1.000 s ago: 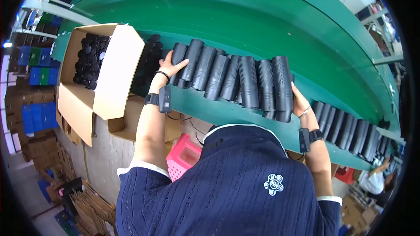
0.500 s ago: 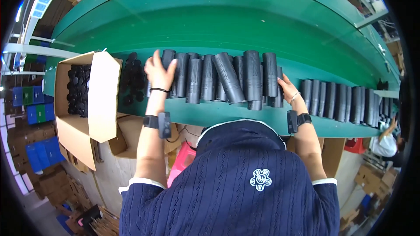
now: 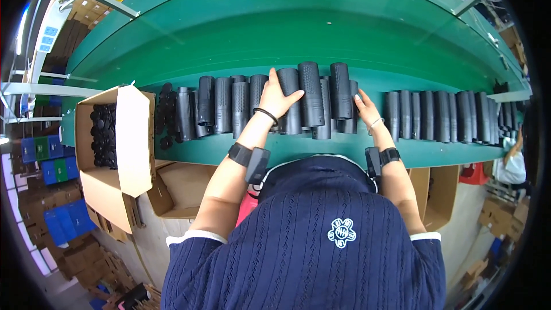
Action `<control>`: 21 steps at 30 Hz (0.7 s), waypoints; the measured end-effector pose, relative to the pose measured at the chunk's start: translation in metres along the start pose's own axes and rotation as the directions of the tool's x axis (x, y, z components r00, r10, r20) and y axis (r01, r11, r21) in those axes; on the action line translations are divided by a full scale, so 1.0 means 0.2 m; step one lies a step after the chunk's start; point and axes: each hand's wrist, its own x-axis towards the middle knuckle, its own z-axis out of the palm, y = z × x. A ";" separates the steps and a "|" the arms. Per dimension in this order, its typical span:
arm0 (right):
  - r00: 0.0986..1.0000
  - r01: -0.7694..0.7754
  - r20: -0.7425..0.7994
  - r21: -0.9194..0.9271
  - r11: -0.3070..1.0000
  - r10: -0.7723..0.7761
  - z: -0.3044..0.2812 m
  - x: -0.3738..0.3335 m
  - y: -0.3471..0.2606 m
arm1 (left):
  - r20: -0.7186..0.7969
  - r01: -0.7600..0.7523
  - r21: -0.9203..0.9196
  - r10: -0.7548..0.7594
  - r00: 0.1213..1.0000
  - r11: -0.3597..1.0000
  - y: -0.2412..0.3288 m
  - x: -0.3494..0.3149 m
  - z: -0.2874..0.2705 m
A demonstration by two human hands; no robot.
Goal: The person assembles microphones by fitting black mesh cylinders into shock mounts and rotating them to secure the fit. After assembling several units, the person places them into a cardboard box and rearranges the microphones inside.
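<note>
Black perforated tubes (image 3: pixel 222 106) lie side by side in a stacked row on the green bench, some on top of others. My left hand (image 3: pixel 277 100) rests over the middle of the row, its index finger pointing away and its thumb spread to the right beside a tube (image 3: pixel 290 117). It is open, though its other fingers are partly hidden. At the row's right end my right hand (image 3: pixel 367 110) is open, fingertips against the side of the outermost tube (image 3: pixel 350 121). A longer-looking tube (image 3: pixel 310 95) lies on top between my hands.
A second row of black tubes (image 3: pixel 442 116) lies farther right. At left, small black round parts (image 3: pixel 166 109) are heaped on the green bench (image 3: pixel 258 148), beside an open cardboard box (image 3: pixel 135 143) of similar parts. A person's arm (image 3: pixel 515 150) shows at far right.
My left hand has moved right, from the row's left end to its middle. The tubes at the left now lie uncovered. My right hand stays by the right end.
</note>
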 end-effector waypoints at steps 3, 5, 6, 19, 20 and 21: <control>0.999 0.019 -0.046 -0.019 1.000 -0.020 -0.02 0.03 0.03 | 0.206 0.059 -0.565 0.071 0.976 0.823 -0.08 0.00 -0.05; 0.994 -0.021 -0.108 -0.096 0.995 0.011 -0.08 0.03 0.12 | 0.357 0.211 -0.779 0.141 0.923 0.590 0.08 -0.09 -0.13; 0.993 0.029 -0.113 -0.148 0.989 -0.046 -0.09 0.04 0.17 | 0.339 0.177 -0.817 0.208 0.917 0.549 0.11 -0.14 -0.17; 0.962 0.086 -0.194 -0.454 0.887 -0.193 -0.19 0.05 0.06 | 0.152 -0.285 -0.631 0.476 0.866 0.721 0.22 -0.42 -0.29; 0.925 0.120 -0.244 -0.539 0.833 -0.291 -0.19 0.04 0.04 | 0.150 -0.285 -0.652 0.487 0.860 0.703 0.20 -0.41 -0.28; 0.883 0.154 -0.294 -0.553 0.819 -0.365 -0.16 -0.01 -0.09 | 0.140 -0.287 -0.644 0.478 0.867 0.709 0.19 -0.41 -0.30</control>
